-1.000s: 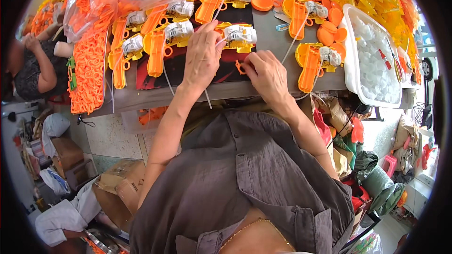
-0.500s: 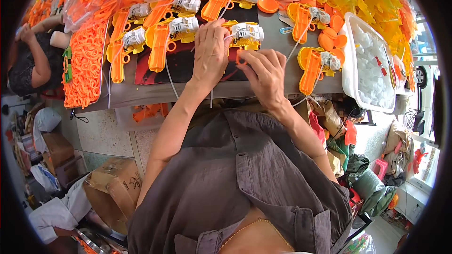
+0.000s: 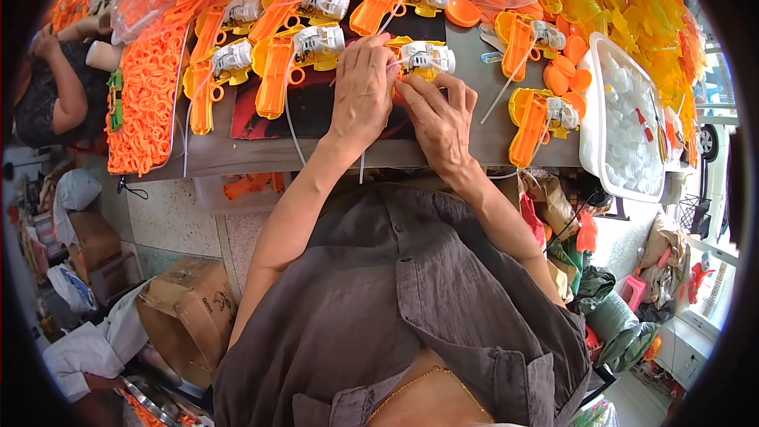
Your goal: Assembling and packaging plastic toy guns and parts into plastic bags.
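Observation:
A half-assembled toy gun with a yellow shell and a white wired mechanism lies on the dark mat in front of me. My left hand closes over its handle side and hides most of that part. From the right, my right hand pinches at the gun's middle, just below the white mechanism. Its fingertips meet the left hand's fingers there and almost wholly cover a small orange ring-shaped trigger. A thin white tube hangs below my left wrist.
Similar half-built toy guns lie left, behind and right. An orange tray of small rings stands left; a white bin of translucent parts stands right. Yellow shells are heaped behind. A co-worker's arm shows far left.
My right hand has moved left and slightly up, bringing the orange trigger from beside the toy gun into its middle. My left hand stays on the gun. The view has shifted slightly.

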`<state>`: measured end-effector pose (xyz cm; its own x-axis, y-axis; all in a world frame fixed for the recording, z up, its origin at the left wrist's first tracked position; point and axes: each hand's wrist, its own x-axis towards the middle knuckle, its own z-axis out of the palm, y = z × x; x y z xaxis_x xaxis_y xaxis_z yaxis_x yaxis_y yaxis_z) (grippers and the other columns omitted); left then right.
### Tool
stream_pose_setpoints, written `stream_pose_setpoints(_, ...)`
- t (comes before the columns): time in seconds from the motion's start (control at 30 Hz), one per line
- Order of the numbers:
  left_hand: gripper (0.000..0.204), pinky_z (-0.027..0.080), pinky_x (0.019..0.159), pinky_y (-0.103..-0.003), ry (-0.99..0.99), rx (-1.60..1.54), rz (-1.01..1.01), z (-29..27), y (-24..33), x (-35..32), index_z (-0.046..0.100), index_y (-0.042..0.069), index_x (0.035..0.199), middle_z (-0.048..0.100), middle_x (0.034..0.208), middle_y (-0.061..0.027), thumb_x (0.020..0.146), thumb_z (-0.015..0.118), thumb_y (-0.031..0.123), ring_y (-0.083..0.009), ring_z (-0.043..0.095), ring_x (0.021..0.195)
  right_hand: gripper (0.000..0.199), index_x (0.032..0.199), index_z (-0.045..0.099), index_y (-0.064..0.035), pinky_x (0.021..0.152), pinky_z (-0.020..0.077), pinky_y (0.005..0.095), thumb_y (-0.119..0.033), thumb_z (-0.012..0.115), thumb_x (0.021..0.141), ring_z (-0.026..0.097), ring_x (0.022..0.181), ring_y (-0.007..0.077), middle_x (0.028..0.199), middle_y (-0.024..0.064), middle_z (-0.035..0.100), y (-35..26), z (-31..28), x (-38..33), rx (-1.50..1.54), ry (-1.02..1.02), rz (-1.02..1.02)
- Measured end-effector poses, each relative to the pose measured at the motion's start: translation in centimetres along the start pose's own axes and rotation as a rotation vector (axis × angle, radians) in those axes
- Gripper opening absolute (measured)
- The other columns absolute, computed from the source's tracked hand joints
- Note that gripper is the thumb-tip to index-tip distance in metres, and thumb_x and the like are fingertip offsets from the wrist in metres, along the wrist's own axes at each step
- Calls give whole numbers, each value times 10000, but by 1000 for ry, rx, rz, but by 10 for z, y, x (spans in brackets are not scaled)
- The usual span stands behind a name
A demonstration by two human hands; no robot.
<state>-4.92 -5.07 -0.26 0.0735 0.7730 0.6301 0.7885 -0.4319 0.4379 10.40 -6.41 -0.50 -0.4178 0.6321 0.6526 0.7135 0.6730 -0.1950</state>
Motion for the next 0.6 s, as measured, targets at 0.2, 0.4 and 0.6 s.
stream_pose_setpoints(0.2, 216, 397, 980, -426, -64, -33, -15, -4, -5, 2, 517, 21, 1035, 584, 1169, -152, 884, 644, 110, -318, 536, 1117, 339, 1059, 700, -135, 885, 379, 377, -123, 764, 726, 547, 1006, 206, 1100, -34, 637, 3, -3, 0, 8, 1, -4)
stream_pose_setpoints(0.4, 238, 432, 879, -415, -152, -94, -83, -11, -6, 15, 558, 31, 1018, 583, 971, -105, 832, 693, 92, -296, 547, 943, 393, 1106, 691, -124, 898, 388, 390, -71, 672, 717, 544, 1019, 215, 1128, -8, 618, 18, -11, 5, 18, -97, -117)
stream_pose_setpoints(0.6, 226, 451, 784, -408, -157, -15, -82, -12, -2, 22, 549, 38, 911, 562, 880, -82, 782, 729, 85, -291, 549, 857, 446, 1189, 653, -77, 905, 399, 377, -89, 605, 746, 548, 1020, 203, 1136, 26, 606, 6, -14, 4, 9, -241, -207)
